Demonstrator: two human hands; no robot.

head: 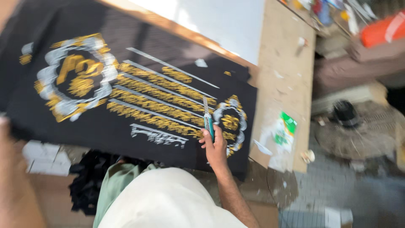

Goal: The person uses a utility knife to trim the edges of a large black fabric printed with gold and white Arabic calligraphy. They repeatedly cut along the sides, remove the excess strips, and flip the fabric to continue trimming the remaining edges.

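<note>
The blurred left hand [6, 169] shows no clear grip; the right hand [215, 147] grips a green utility knife [208, 120] on the black printed sheet [126, 126].

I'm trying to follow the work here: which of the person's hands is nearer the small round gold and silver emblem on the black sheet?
Right. The right hand holds a green utility knife beside the small emblem; the left hand is blurred at the frame's far left edge.

Matt black sheet [126, 122], glittery print [156, 99]

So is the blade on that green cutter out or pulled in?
Out. On the green cutter, gripped by the right hand, a pale blade sticks up past the handle over the black printed sheet.
</note>
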